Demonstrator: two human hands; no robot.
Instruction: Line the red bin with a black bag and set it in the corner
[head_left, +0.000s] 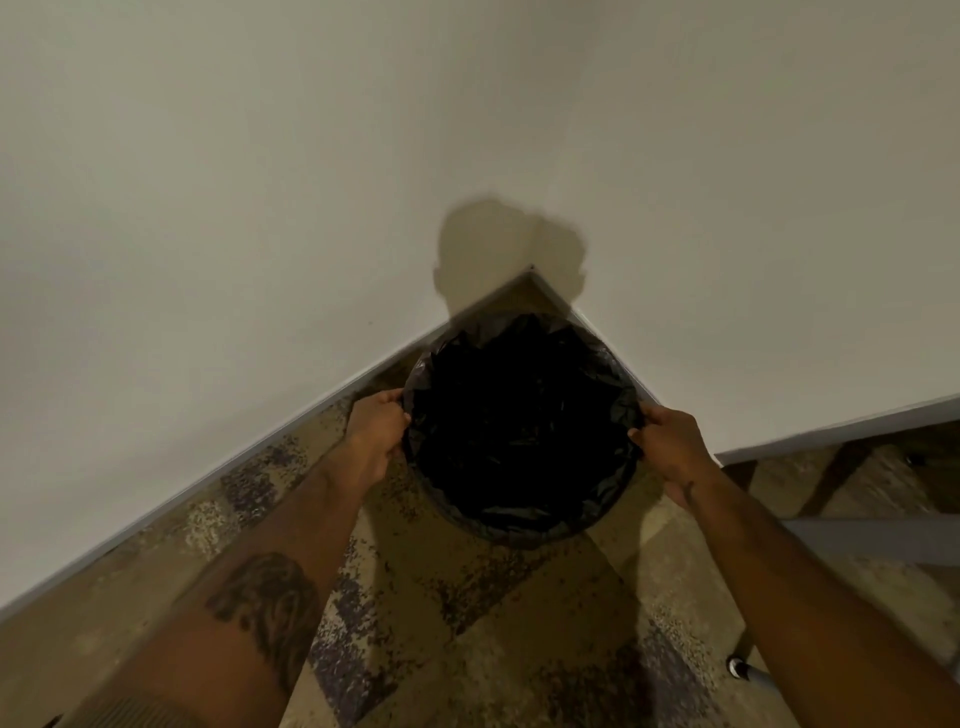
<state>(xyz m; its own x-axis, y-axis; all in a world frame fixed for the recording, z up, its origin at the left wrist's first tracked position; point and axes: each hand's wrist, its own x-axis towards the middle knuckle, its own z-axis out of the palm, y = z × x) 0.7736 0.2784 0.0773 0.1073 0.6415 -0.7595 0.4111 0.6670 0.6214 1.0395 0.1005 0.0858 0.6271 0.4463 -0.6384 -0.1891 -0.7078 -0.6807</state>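
A round bin sits on the carpet close to the room's corner (531, 270), seen from straight above. A black bag (522, 431) lines it and folds over the whole rim, so none of the bin's red wall shows. My left hand (375, 435) grips the rim with the bag's edge on the left side. My right hand (670, 447) grips the rim on the opposite, right side. Both forearms reach in from the bottom of the view.
Two white walls meet at the corner just behind the bin, with a pale skirting strip (218, 480) along the floor. The carpet (467, 623) is patterned brown and grey. At the right stand a grey furniture leg (872, 538) and a caster (737, 666).
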